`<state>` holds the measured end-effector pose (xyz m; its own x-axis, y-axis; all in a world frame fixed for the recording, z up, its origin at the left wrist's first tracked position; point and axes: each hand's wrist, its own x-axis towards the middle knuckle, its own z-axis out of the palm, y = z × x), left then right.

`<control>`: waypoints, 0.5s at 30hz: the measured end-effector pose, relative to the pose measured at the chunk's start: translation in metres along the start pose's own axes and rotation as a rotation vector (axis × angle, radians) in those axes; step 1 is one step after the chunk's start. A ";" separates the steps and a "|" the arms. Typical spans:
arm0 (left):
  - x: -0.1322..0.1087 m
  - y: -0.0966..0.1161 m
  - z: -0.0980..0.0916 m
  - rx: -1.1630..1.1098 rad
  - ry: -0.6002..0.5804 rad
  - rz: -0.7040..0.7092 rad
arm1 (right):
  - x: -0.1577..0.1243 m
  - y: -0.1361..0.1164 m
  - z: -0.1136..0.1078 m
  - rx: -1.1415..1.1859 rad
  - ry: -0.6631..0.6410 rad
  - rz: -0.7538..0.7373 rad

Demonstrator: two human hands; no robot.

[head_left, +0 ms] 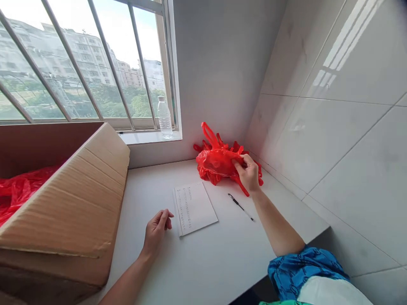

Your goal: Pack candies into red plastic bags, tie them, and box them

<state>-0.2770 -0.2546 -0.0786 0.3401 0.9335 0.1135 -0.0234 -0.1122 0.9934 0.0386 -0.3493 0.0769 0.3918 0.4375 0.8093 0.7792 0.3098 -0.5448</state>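
At the back right of the white table, my right hand [249, 173] is closed on a red plastic bag [219, 162], with the thumb and fingers pinching its right end. More crumpled red plastic lies around and under that bag, its loops sticking up. My left hand [158, 226] rests near the left side of an open notebook [197, 208], fingers loosely curled and slightly apart, with nothing visible in them. Rows of small handwritten marks run down the notebook's page. A black and clear pen [241, 206] lies between the notebook and my right forearm.
On the left stands a large open cardboard box [73, 190] with red plastic bags [22, 190] inside. A clear water bottle [164, 117] is on the window sill beside a barred window. A tiled wall [343, 135] borders the white table [203, 267] on the right.
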 end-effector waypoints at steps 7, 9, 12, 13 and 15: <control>-0.004 0.000 0.000 -0.120 0.191 0.011 | -0.088 -0.005 0.046 0.122 -0.817 -0.036; -0.002 0.003 -0.004 -0.053 0.196 -0.010 | -0.090 -0.005 0.043 0.090 -0.844 0.009; 0.003 0.018 -0.004 0.041 0.077 -0.052 | -0.089 -0.011 0.046 -0.019 -0.723 0.059; 0.005 0.024 -0.002 0.090 0.000 -0.063 | -0.091 -0.013 0.051 -0.078 -0.718 0.078; 0.011 0.034 0.006 0.210 -0.162 -0.064 | -0.101 -0.016 0.064 -0.190 -0.769 0.147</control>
<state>-0.2688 -0.2505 -0.0436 0.4813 0.8761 0.0301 0.1922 -0.1389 0.9715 -0.0445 -0.3439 -0.0101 0.1043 0.9426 0.3172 0.8432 0.0853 -0.5308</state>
